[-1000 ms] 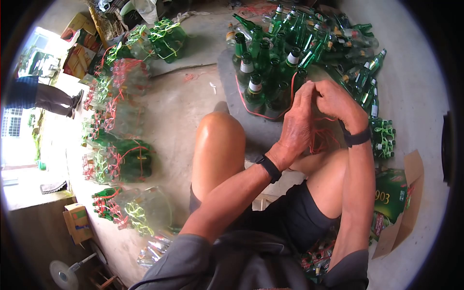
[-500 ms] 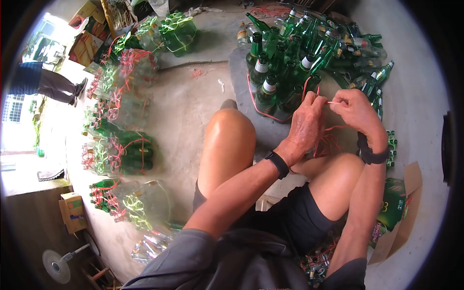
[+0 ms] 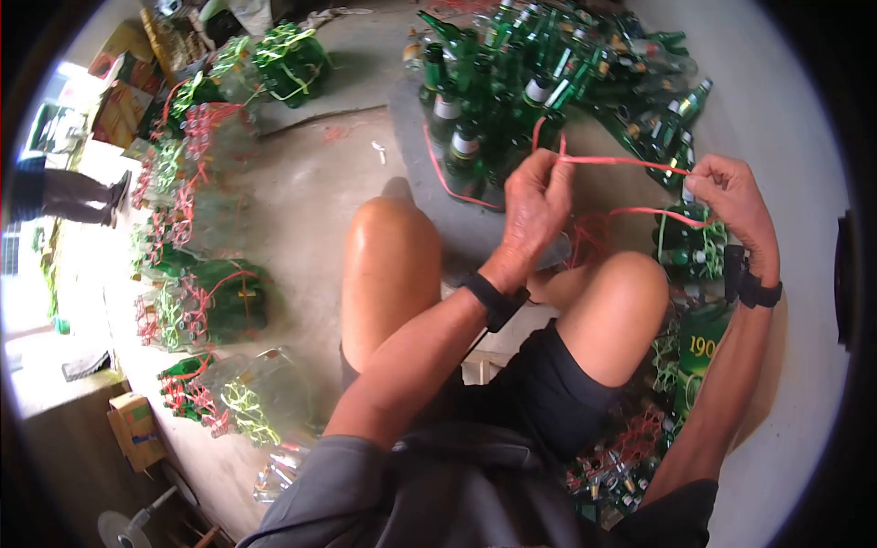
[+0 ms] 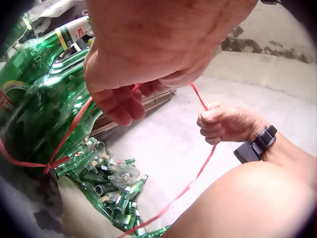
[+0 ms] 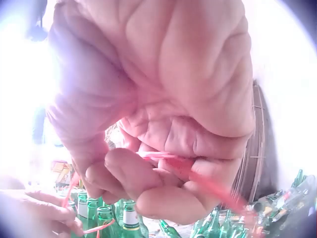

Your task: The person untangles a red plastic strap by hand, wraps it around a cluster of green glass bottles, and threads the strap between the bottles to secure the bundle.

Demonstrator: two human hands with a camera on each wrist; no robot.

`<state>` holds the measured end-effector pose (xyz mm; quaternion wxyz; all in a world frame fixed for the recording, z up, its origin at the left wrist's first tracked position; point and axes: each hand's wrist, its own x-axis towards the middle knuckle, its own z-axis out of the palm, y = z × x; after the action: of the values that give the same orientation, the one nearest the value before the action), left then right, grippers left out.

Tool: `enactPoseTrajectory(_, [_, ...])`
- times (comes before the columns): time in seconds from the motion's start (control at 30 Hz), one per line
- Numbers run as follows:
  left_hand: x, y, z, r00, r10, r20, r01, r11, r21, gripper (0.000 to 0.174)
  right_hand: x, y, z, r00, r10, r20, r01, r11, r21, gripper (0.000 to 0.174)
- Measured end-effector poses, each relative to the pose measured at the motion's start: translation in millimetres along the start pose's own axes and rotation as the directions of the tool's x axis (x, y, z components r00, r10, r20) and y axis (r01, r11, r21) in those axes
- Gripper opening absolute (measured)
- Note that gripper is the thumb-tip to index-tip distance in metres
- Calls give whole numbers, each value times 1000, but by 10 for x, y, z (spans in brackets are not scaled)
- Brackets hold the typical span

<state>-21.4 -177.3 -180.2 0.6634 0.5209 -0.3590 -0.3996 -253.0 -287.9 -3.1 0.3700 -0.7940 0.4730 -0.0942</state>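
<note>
A red plastic string point(image 3: 630, 163) runs taut between the two hands in the head view. My left hand point(image 3: 537, 205) pinches it close beside a standing cluster of green glass bottles point(image 3: 464, 146). Out to the right, my right hand point(image 3: 738, 196) grips the other stretch, its fingers point(image 5: 163, 201) curled round the string in the right wrist view. A loose tail hangs below that hand. Around the lower part of the bottles goes a loop of the same string, with a knot point(image 4: 48, 167) showing in the left wrist view.
Loose bottles point(image 3: 676, 119) lie heaped behind and to the right. Tied bottle bundles point(image 3: 233, 297) line the left side. A green carton point(image 3: 699, 352) stands by the right arm. Another person's legs point(image 3: 82, 196) show at far left, and a fan point(image 3: 123, 530) at lower left.
My hands were close together over the string; the right hand has drawn away to the right, pulling a length of string straight. The left hand stays near the bottles.
</note>
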Motion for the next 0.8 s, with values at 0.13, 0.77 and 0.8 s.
enactPoseTrajectory(0.13, [-9,177,-30,994,-106,30,108,989,-102,28,-246,183,-311,995,57,-83,-51,996,74,18])
enactPoseTrajectory(0.77, [-170,271,-107,987,-159,-2,152,945,-289,24,-141,860,-1048,948,113,-298,-116,993,5,30])
enactPoseTrajectory(0.8, [-168,280,-117,984,-176,6,169,934,-316,24,-141,907,-1076,952,127,-280,-139,990,-23,32])
